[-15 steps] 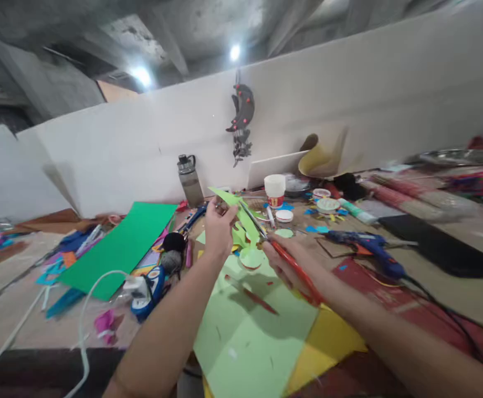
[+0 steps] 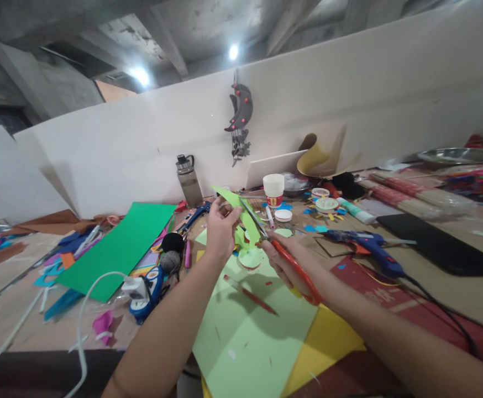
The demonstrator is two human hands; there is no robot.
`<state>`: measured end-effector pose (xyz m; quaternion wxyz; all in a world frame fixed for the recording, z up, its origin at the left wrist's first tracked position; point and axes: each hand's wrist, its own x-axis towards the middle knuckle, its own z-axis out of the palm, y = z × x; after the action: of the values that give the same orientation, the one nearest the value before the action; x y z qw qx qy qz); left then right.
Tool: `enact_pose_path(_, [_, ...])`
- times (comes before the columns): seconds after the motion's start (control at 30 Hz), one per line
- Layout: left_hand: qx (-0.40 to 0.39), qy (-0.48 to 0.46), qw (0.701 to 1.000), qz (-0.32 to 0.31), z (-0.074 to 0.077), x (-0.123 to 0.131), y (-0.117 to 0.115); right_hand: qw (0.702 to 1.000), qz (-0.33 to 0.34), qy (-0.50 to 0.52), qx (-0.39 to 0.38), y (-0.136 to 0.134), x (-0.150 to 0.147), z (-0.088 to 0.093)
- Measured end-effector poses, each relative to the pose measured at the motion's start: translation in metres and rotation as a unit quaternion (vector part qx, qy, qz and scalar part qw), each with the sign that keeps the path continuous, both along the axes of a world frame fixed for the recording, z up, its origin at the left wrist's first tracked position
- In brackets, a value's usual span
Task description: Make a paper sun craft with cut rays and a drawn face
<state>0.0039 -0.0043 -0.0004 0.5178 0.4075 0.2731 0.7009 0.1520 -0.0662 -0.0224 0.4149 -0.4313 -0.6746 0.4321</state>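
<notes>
Between the fingers of my left hand [image 2: 221,229] is a piece of light green paper [image 2: 250,225], held up above the table. My right hand [image 2: 285,262] is wrapped round the red handles of a pair of scissors [image 2: 293,264]. The scissor blades lie against the light green paper, close to my left fingertips. Beneath my hands a pale green sheet [image 2: 250,348] rests on a yellow sheet [image 2: 328,348]. A red pen [image 2: 252,296] lies across the pale green sheet, and a small round lid [image 2: 250,258] sits at its far end.
On the left are a dark green sheet [image 2: 117,249], a blue power strip [image 2: 146,296] with a white cable, and a grey bottle [image 2: 189,182]. To the right lie a blue glue gun [image 2: 366,249] and a black slab [image 2: 440,243]. Paper cups [image 2: 273,190] stand behind my hands.
My left hand and the light green paper have shifted very slightly. The scissors stay at the paper in my right hand, their handles a little more apart.
</notes>
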Motion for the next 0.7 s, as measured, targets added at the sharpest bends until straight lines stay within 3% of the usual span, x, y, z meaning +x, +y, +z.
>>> enact_pose_path(0.2, [-0.002,-0.011,1.000,-0.021,-0.001,-0.002,0.001,1.000,-0.005,-0.001,0.003,0.002,0.000,-0.004])
enact_pose_path(0.37, [-0.052,-0.048,0.996,-0.046,-0.001,-0.010,0.009,1.000,0.000,-0.006,-0.006,0.005,0.000,-0.008])
enact_pose_path(0.7, [-0.011,0.032,0.999,-0.033,-0.001,-0.016,0.012,1.000,0.018,-0.012,-0.017,0.006,0.000,-0.014])
